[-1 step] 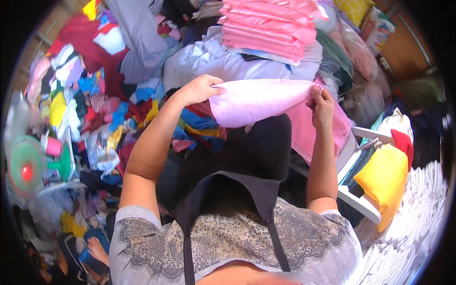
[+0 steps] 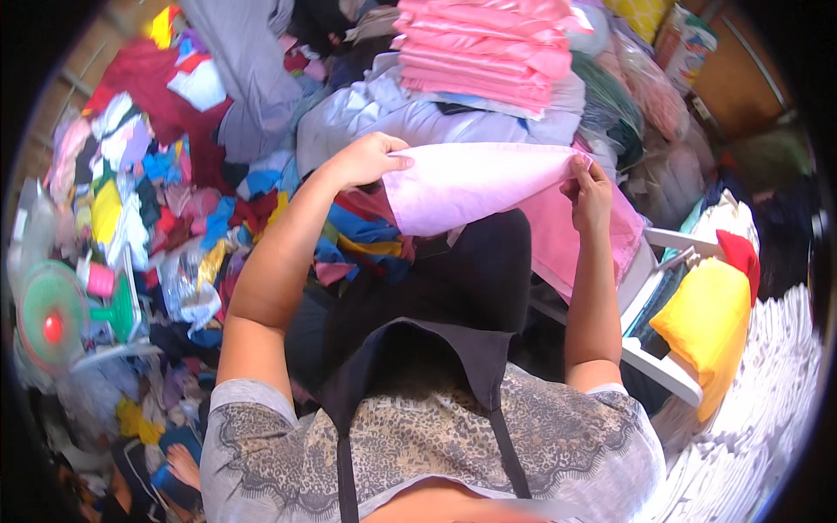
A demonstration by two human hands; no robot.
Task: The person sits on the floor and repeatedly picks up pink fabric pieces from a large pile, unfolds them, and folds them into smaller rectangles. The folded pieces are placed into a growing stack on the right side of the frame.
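A pale pink piece of cloth is stretched between my two hands above my lap. My left hand pinches its upper left corner between thumb and fingers. At the other end, my right hand grips the narrower right corner with bent fingers. A deeper pink cloth lies just below and behind my right hand, partly covered by my forearm. Beyond the held cloth rises a stack of folded shiny pink fabric, resting on a light blue-grey bundle.
Colourful fabric scraps heap up on the left, near a green fan. On the right, a yellow cloth lies over a white chair arm, beside stacked white pieces. Another person's foot shows at lower left.
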